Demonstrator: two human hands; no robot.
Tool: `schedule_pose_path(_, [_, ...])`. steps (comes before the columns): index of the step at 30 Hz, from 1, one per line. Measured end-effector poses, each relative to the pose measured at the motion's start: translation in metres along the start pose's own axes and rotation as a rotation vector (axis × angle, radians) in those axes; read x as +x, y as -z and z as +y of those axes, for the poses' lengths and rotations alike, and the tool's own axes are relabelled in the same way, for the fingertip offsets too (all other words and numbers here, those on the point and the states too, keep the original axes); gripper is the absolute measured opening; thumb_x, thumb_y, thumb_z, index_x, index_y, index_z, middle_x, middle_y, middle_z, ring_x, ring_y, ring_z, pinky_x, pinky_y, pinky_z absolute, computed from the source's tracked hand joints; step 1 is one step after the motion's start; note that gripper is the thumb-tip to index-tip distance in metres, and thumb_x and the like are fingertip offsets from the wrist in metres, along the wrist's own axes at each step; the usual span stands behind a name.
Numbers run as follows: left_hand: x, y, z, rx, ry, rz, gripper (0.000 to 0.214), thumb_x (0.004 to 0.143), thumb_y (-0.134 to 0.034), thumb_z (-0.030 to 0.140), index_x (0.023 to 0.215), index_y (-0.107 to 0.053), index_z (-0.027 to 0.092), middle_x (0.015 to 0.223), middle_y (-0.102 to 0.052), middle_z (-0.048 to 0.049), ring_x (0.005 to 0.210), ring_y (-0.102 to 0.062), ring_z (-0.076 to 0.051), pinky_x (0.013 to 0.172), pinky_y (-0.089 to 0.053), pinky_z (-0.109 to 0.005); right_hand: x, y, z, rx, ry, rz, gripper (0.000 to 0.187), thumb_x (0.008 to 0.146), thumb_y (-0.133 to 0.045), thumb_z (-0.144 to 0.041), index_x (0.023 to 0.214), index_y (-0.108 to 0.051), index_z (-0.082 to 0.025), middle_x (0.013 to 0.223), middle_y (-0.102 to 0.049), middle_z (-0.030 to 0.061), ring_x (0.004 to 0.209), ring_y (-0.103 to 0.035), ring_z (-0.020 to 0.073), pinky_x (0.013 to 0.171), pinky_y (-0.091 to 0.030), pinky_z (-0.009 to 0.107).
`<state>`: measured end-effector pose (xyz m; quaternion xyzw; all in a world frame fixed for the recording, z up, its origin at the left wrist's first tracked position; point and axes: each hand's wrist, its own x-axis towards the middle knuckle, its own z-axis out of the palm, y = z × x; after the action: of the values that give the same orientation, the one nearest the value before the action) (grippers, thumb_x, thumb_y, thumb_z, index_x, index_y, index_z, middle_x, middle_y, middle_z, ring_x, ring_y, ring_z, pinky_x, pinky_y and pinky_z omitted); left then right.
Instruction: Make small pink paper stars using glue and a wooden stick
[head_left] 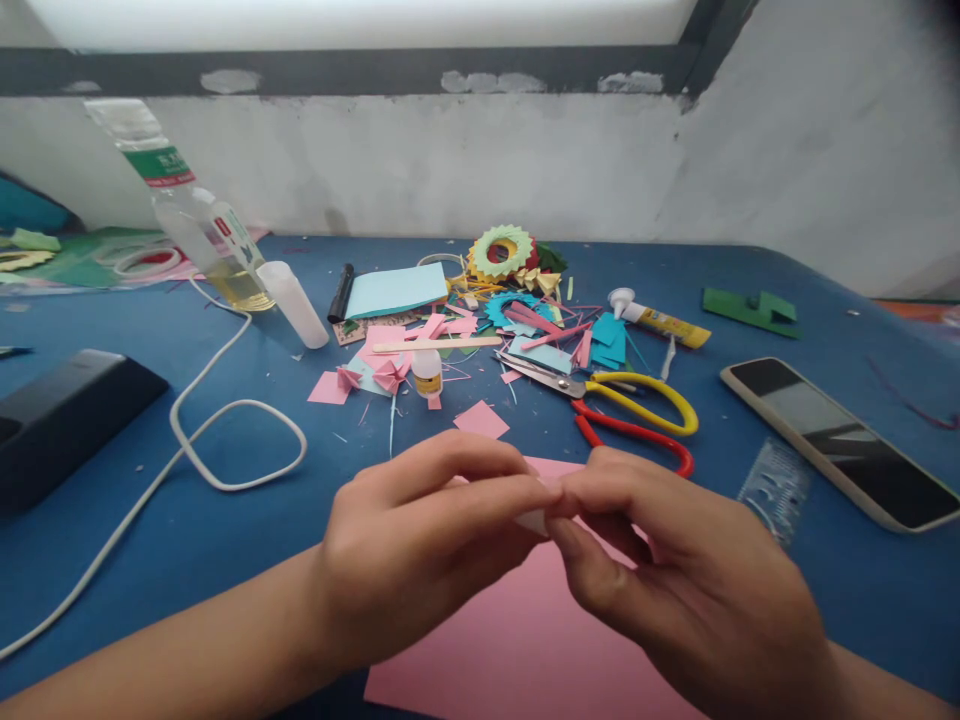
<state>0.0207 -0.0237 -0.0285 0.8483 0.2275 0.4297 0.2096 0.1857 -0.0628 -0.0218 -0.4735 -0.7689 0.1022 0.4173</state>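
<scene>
My left hand (420, 550) and my right hand (675, 580) meet fingertip to fingertip above a large pink sheet (517, 650) lying on the blue table (225, 540). Both pinch a small pale piece of paper (534, 520), mostly hidden between the fingers. Just beyond my hands lie a small pink square (481, 419) and scissors (615, 400) with yellow and red handles. Folded pink paper shapes (390, 372) sit farther back beside a small glue bottle (427, 373).
A phone (840, 440) and a clear ruler (776, 488) lie at the right. A glue tube (660, 320), paper scraps, a paper wreath (501, 252) and a light blue sheet (396, 290) fill the middle back. At the left are a white cable (217, 440), a black box (60, 420) and a tilted bottle (187, 210).
</scene>
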Motion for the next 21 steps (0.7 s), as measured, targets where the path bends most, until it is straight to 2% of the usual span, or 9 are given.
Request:
schedule_pose_path(8, [-0.0006,-0.0012,-0.0008,-0.029,0.004,0.012,0.024,0.072,-0.068,0.008,0.091,-0.07,0.021,0.083,-0.068,-0.0042,0.066,-0.065,-0.011,0.063,-0.055,-0.014,-0.0003,0.0021,0.0002,-0.104,0.094,0.012,0.014,0.077,-0.051,-0.012,0.071,-0.056,-0.023,0.048,-0.054,-0.0055,0.035,-0.045,0.0072,0.031,-0.033,0.021])
schedule_pose_path(11, [-0.0001,-0.002,-0.0007,-0.055,0.016,0.012,0.025,0.072,-0.067,0.009,0.093,-0.069,0.024,0.084,-0.068,-0.0036,0.066,-0.065,-0.011,0.063,-0.056,-0.017,-0.0017,0.0035,0.0006,-0.126,0.104,0.002,0.013,0.078,-0.05,-0.012,0.074,-0.056,-0.023,0.051,-0.058,-0.005,0.038,-0.047,0.0077,0.034,-0.037,0.021])
schedule_pose_path(15, [-0.0021,-0.0037,-0.0003,-0.098,0.012,0.026,0.024,0.072,-0.069,0.008,0.093,-0.068,0.019,0.084,-0.067,-0.0042,0.067,-0.065,-0.01,0.066,-0.056,-0.016,-0.0027,0.0051,0.0027,-0.14,0.105,-0.002,0.011,0.078,-0.049,-0.012,0.075,-0.053,-0.022,0.051,-0.054,-0.005,0.038,-0.045,0.0072,0.043,-0.044,0.02])
schedule_pose_path(18, [-0.0045,-0.0062,-0.0002,-0.201,0.058,0.059,0.029,0.071,-0.069,0.006,0.096,-0.067,0.02,0.085,-0.064,-0.0025,0.069,-0.063,-0.009,0.063,-0.057,-0.014,-0.0019,0.0064,0.0033,-0.129,0.095,0.011,0.012,0.076,-0.049,-0.011,0.074,-0.051,-0.022,0.05,-0.049,-0.0056,0.037,-0.04,0.0063,0.04,-0.04,0.019])
schedule_pose_path(21, [-0.0043,-0.0089,-0.0006,-0.429,0.205,0.073,0.032,0.069,-0.071,0.007,0.097,-0.068,0.023,0.085,-0.063,-0.0017,0.072,-0.062,-0.011,0.057,-0.057,-0.015,-0.0032,0.0086,0.0031,-0.076,0.064,0.029,0.014,0.073,-0.049,-0.008,0.074,-0.05,-0.022,0.053,-0.047,-0.0049,0.04,-0.041,0.0071,0.038,-0.035,0.021])
